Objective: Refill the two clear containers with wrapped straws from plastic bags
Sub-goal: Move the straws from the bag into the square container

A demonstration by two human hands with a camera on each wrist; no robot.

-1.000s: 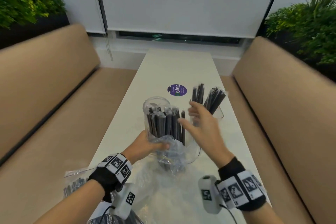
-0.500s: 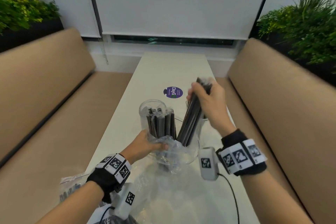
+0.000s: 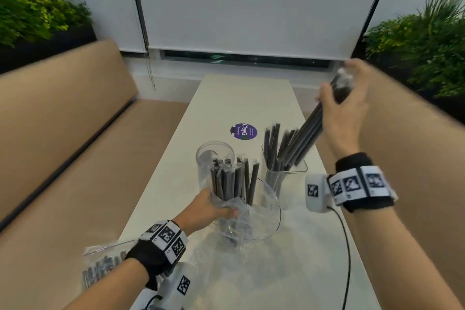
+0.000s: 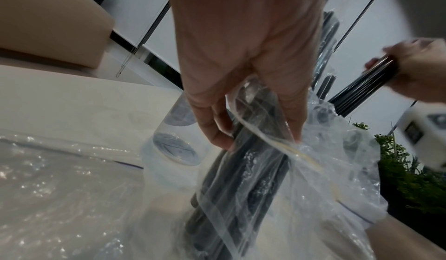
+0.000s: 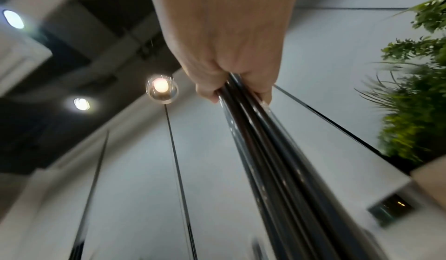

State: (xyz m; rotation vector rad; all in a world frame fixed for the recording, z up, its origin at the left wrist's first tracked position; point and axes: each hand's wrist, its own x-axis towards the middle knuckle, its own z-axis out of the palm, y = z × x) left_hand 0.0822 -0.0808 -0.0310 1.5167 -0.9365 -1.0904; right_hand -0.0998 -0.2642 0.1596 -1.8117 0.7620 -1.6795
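1. The white counter (image 3: pixel 241 98) runs away from the person between two tan benches (image 3: pixel 63 133), with green plants (image 3: pixel 425 50) behind each bench.
2. An open plastic bag (image 3: pixel 239 211) stands on the counter near its front edge, with dark wrapped straws (image 3: pixel 234 181) rising upright out of its mouth. The left hand (image 3: pixel 211 209) grips the bag's left side low down, with its fingers curled round the gathered plastic and the straws inside. In the left wrist view the fingers (image 4: pixel 217 130) press against the film over the straws.
3. A second plastic bag (image 3: pixel 105 267) of straws lies flat at the counter's near left edge, beside the left wrist.
4. A round clear container (image 3: pixel 214 156) stands just behind the open bag, touching or nearly touching the straws.
5. A square clear container (image 3: pixel 284 173) stands to the right of the round one. It holds several straws leaning at different angles.
6. The right hand (image 3: pixel 344 108) is raised above and to the right of the square container, clamped round the upper end of a bundle of straws (image 3: pixel 307 133). The bundle's long axis slants from the hand down and leftward, and its lower ends sit at the square container's mouth among the straws already there.
7. A purple round sticker (image 3: pixel 243 131) lies on the counter behind both containers.
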